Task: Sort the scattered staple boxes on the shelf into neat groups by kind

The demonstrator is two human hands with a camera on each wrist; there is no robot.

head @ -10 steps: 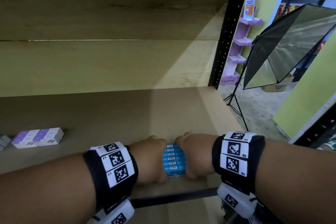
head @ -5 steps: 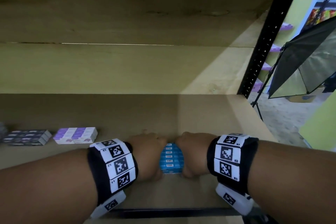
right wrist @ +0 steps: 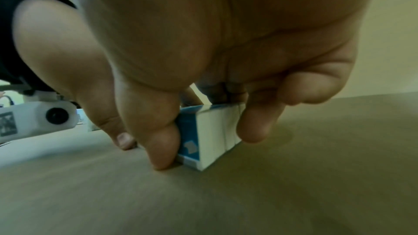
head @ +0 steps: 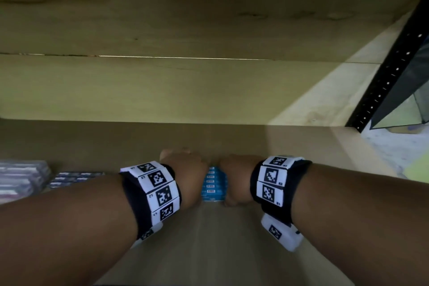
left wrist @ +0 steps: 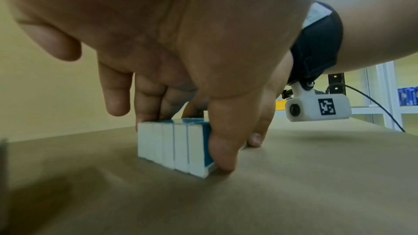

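A row of several blue-and-white staple boxes [head: 214, 184] stands on edge on the brown shelf board [head: 209, 239], squeezed between my two hands. My left hand [head: 185, 179] grips the left side. In the left wrist view its thumb [left wrist: 222, 149] presses the near end of the row of boxes [left wrist: 174, 146] and its fingers [left wrist: 156, 106] curl over the far end. My right hand [head: 236, 181] holds the right side. The right wrist view shows its thumb [right wrist: 158, 146] on the blue near face of the boxes [right wrist: 212, 135] and its fingers [right wrist: 255, 128] against their white side.
Dark purple-striped boxes [head: 76, 179] and a paler stack [head: 21, 181] lie at the left of the shelf, partly behind my left forearm. A black perforated upright [head: 390, 72] bounds the shelf on the right, with a softbox [head: 406, 104] beyond it. The wooden back wall is close.
Both hands kept their hold and slid the blue row leftward, away from the black upright and deeper onto the shelf. The shelf's front edge has left the view.
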